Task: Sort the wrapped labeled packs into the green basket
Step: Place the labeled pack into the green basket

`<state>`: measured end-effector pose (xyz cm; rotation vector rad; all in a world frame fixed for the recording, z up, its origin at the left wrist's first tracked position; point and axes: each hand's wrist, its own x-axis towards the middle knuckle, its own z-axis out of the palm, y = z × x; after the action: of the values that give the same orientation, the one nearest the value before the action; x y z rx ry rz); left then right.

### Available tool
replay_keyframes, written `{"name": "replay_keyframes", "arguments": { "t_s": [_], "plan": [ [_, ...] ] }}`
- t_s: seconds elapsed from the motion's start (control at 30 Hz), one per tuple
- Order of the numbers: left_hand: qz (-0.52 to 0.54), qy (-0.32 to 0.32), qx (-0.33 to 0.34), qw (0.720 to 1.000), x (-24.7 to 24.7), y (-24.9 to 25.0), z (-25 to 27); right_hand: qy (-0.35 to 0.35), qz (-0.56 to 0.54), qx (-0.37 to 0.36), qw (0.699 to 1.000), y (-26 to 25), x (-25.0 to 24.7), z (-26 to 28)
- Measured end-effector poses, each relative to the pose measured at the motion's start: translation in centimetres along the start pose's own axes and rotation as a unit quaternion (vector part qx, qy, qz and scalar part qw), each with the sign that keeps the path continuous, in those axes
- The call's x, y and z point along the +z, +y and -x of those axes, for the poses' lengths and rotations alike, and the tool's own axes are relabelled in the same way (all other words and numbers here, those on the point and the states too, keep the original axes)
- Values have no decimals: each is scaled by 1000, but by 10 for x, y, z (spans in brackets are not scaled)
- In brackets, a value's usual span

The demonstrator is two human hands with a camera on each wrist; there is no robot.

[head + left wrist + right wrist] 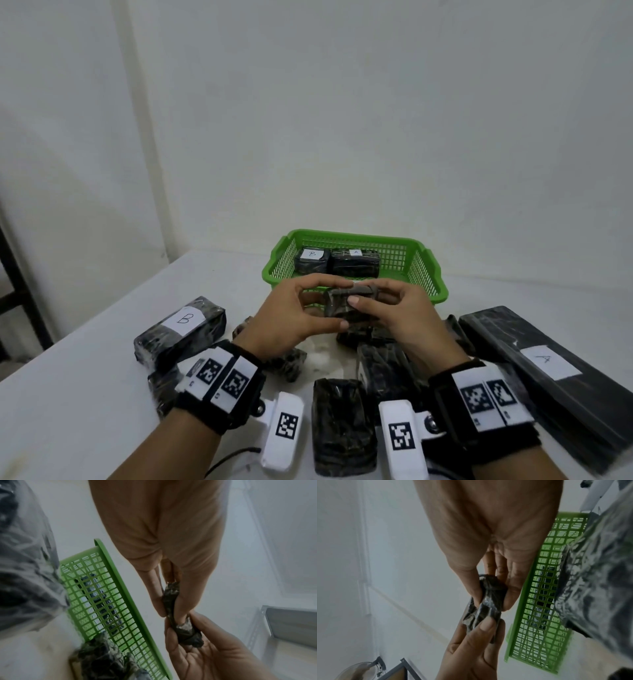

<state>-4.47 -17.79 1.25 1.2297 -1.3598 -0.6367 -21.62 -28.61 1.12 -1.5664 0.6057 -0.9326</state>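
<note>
Both hands are up in front, raised off the table and meeting fingertip to fingertip. The left hand [291, 315] curls its thumb and fingers in a pinch; the right hand [394, 315] mirrors it, thumb pressed in from its side. Both wrists wear black straps with white marker blocks.

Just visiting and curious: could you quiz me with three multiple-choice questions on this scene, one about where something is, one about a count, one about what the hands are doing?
1. Where is the green basket?
A. On the table beyond the hands
B. On the floor
C. On a shelf

2. How many packs lie in the basket?
A. None
B. Two
C. Five

3. What holds the small pack?
A. Left hand only
B. Right hand only
C. Both hands

Answers: 1 A, it stands on the table behind the hands. 2 B, one labelled B, one labelled A. 3 C, fingers of both grip it.
</note>
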Motion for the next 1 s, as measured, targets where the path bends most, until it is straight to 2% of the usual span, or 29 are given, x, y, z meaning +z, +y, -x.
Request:
{"name": "replay_keyframes", "arguments": {
  "t_s": [0.2,0.6,0.77,1.0],
  "plan": [
    [14,29,25,999,-6,-4,-1,-39,-99,56,993,-3,-3,3],
    [-33,21,46,998,3,4,5,-2,-93,38,995,-4,11,12],
    [-24,42,49,998,-2,4,6,-24,-132,44,990,-10,9,16],
    [-42,21,58,997,4,6,6,-22,-104,25,994,-7,6,18]
  ]
}}
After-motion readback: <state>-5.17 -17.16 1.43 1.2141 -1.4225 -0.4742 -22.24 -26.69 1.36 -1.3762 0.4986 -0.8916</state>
